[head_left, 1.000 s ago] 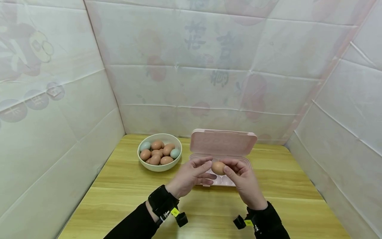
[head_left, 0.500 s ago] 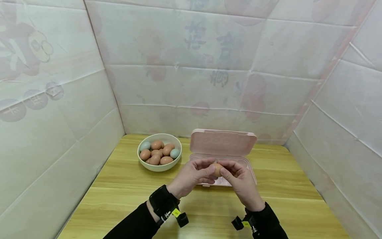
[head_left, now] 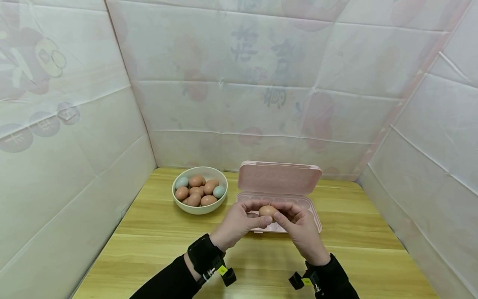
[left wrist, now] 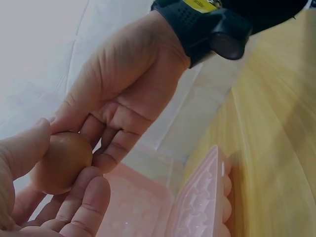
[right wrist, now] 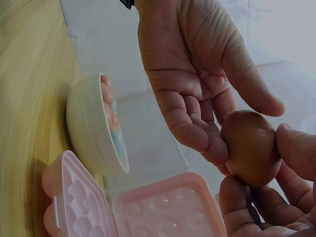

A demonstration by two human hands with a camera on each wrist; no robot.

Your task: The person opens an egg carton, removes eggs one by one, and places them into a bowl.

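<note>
A brown egg (head_left: pixel 267 211) is held between my two hands, above the pink egg carton (head_left: pixel 279 179). My right hand (head_left: pixel 305 233) pinches it from the right with thumb and fingers. From the left, the curled fingers of my left hand (head_left: pixel 236 221) touch it; in the right wrist view the left thumb (right wrist: pixel 252 89) lies close by the egg (right wrist: pixel 251 148), slightly off its shell. A small mark shows on the shell there. The carton's lid stands up, and its round cups (left wrist: pixel 197 202) show in the left wrist view. Both hands hide part of the carton's base.
A cream bowl (head_left: pixel 199 210) with brown eggs and a few pale blue ones stands left of the carton. The wooden table (head_left: pixel 149 245) is enclosed by pale printed sheets (head_left: pixel 231 108) at the back and sides.
My left hand, earlier loosely spread beside the egg, has closed in on it. Its thumb has since slid lower, baring more shell. My right hand and the egg have shifted slightly left.
</note>
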